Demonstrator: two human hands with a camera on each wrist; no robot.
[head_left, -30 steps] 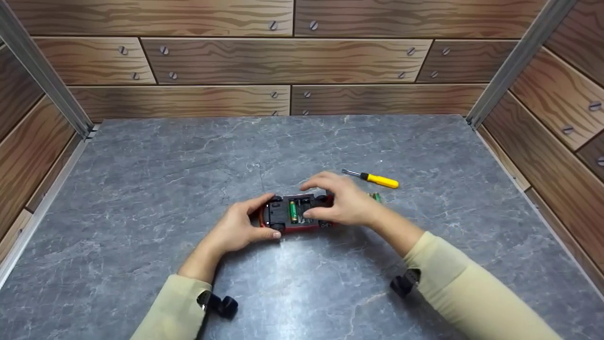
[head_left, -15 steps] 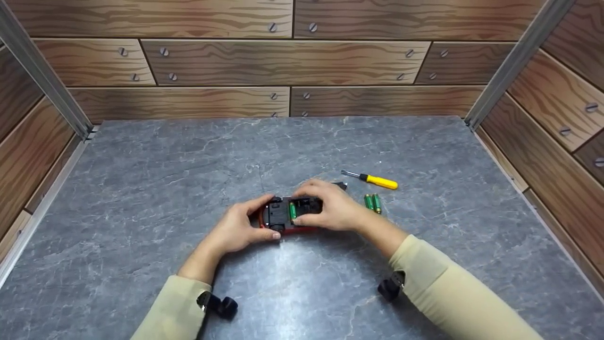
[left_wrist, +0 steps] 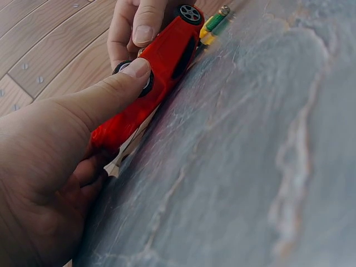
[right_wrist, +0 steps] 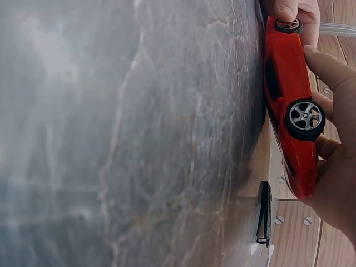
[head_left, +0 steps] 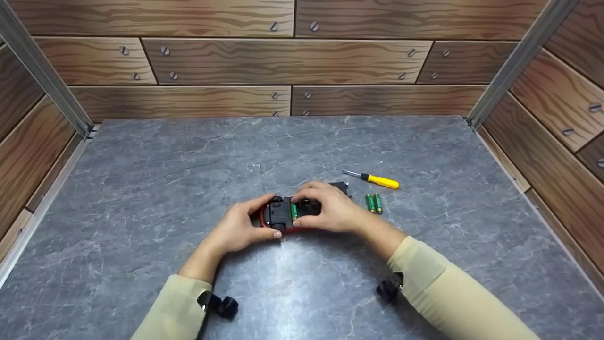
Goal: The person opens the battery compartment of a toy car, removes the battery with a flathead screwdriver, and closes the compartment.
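Observation:
An upside-down red toy car [right_wrist: 289, 72] lies on the table with its black underside [head_left: 279, 215] up and its battery compartment uncovered. My left hand [head_left: 239, 225] grips the car's left end, thumb along the near side by a wheel and fingers on the far side. A green battery [head_left: 293, 211] sits at the left of the compartment. My right hand [head_left: 336, 210] reaches over the car and pinches this battery at its two ends, between thumb and fingertips. The right hand hides the car's right end.
Two green batteries [head_left: 374, 203] lie side by side to the right of the car. A yellow-handled screwdriver [head_left: 381, 181] rests behind them. A black plastic piece [head_left: 339, 187] is partly hidden behind my right hand. Wood-patterned walls [head_left: 287, 61] enclose the grey marbled table [head_left: 188, 160].
My right hand has moved left and come down onto the battery in the compartment, uncovering the two loose batteries and the black piece. The left hand has kept its hold.

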